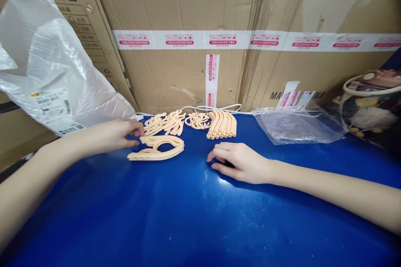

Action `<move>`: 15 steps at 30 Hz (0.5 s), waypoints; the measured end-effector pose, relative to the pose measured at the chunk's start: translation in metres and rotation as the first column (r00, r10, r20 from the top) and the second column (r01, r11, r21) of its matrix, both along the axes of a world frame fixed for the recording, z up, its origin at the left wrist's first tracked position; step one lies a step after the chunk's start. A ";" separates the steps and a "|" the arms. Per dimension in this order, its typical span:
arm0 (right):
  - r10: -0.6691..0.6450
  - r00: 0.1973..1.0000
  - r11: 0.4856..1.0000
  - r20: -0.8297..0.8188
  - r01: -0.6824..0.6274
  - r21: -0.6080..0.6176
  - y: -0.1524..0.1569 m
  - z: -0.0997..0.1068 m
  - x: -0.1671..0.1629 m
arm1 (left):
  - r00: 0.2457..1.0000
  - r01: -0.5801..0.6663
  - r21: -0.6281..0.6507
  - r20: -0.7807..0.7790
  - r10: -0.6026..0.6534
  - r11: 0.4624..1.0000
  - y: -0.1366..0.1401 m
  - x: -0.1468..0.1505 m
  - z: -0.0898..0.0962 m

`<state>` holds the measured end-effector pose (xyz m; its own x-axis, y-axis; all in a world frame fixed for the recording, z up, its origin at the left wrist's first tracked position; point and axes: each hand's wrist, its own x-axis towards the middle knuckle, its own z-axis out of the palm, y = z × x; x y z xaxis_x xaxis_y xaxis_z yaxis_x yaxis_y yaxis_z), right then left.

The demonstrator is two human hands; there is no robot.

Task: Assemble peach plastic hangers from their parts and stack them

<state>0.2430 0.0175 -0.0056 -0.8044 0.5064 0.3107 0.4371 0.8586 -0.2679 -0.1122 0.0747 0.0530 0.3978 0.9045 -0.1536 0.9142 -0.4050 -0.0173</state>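
Observation:
My left hand [123,133] is at the left end of a row of peach-coloured plastic parts. Its fingers bend loosely, apart from the thumb, and nothing shows between them; the fingertips are close to the curved parts [171,123]. Just in front lie folded plastic pieces [159,150] that look like folding clothes hangers, stacked together. My right hand [238,160] rests on the blue table [200,217], fingers half bent and thumb apart, with nothing in it. Beyond it are a pile of hook-shaped parts [199,121] and a neat stack of bent arm pieces [222,124].
Large cardboard boxes [184,75] stand along the back edge. On the left leans a white plastic mailing bag [62,66] with a label. A clear plastic bag [300,125] lies at the back right, beside a dark patterned bag [372,112]. A white cable [219,107] runs behind the parts.

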 end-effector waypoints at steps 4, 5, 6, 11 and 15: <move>-0.002 1.000 1.000 0.001 0.002 0.003 0.000 0.000 0.001 | 1.000 0.010 -0.002 -0.004 -0.010 1.000 -0.003 0.007 -0.001; -0.003 1.000 1.000 0.002 0.003 0.003 0.000 0.000 0.001 | 1.000 0.009 -0.003 -0.003 -0.009 1.000 -0.004 0.008 -0.001; -0.003 1.000 1.000 0.002 0.003 0.003 0.000 0.000 0.001 | 1.000 0.007 -0.003 -0.002 -0.007 1.000 -0.004 0.008 -0.001; -0.003 1.000 1.000 0.000 0.003 0.007 0.000 -0.002 0.001 | 1.000 -0.005 -0.010 0.005 0.005 1.000 -0.007 0.011 -0.001; -0.004 1.000 1.000 -0.004 0.004 0.009 0.000 -0.002 0.001 | 1.000 0.003 -0.008 0.010 -0.003 1.000 -0.012 0.017 0.002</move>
<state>0.2440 0.0177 -0.0074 -0.8012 0.5068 0.3182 0.4396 0.8592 -0.2618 -0.0953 0.0624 0.0547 0.4019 0.9022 -0.1567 0.9131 -0.4076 -0.0048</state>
